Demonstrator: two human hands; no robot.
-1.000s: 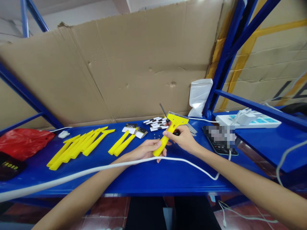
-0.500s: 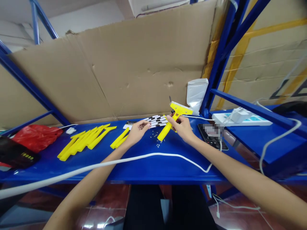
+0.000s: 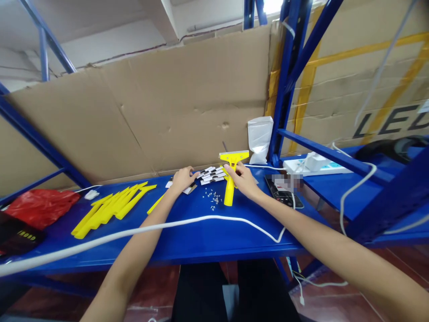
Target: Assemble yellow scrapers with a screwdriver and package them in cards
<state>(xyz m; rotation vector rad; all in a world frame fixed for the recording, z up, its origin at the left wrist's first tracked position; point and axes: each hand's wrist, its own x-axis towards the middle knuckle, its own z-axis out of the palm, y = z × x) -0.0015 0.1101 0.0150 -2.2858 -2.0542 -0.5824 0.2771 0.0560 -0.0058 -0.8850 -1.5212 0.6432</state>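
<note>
My right hand [image 3: 244, 181] is closed around the yellow handle of a scraper [image 3: 229, 192], which stands upright with its wide head on top. A thin dark shaft [image 3: 225, 146], perhaps a screwdriver's, sticks up behind the head; its lower end is hidden. My left hand [image 3: 182, 180] reaches down with bent fingers over small white-and-brown pieces [image 3: 190, 188]. What its fingertips grip is too small to make out. Between the hands lies a pile of flat white-and-black pieces [image 3: 212, 175]. Tiny metal nuts or screws [image 3: 214, 197] are scattered in front of it.
Several yellow handles [image 3: 110, 210] lie at left, beside a red plastic bag [image 3: 42, 206] and a black box [image 3: 20, 235]. A white cable [image 3: 201, 218] crosses in front of me. At right are a phone [image 3: 284, 192], a white pouch [image 3: 260, 138] and a power strip [image 3: 335, 167].
My left hand has moved left, from the white-and-black pile to the pieces beside it. The scraper has turned from tilted to nearly upright in my right hand. The view has shifted slightly.
</note>
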